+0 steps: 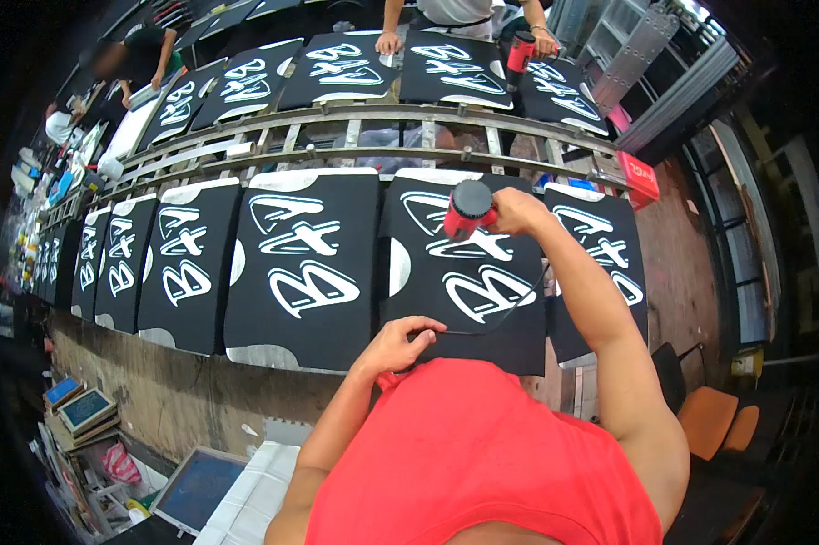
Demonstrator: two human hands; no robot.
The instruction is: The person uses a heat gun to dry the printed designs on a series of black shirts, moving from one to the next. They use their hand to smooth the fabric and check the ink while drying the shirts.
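My right hand (516,213) grips a red heat gun (465,214) with a dark round end, held over a black fabric panel (418,309) printed with white lettering. A thin dark cord (491,329) curves across that panel to my left hand (402,343). At the panel's near edge, the fingers and thumb of my left hand come together on the cord. Another printed black panel (302,263) lies just to the left, and one more (600,272) lies partly behind my right forearm. Pale rounded patches show at the panels' edges.
Ladder-like rails (355,136) run between two rows of printed panels. Across them, a person's hand (388,43) touches a panel while the other holds a red heat gun (520,56). Another person works far left. A red box (637,180) stands right; framed screens (200,488) lie below left.
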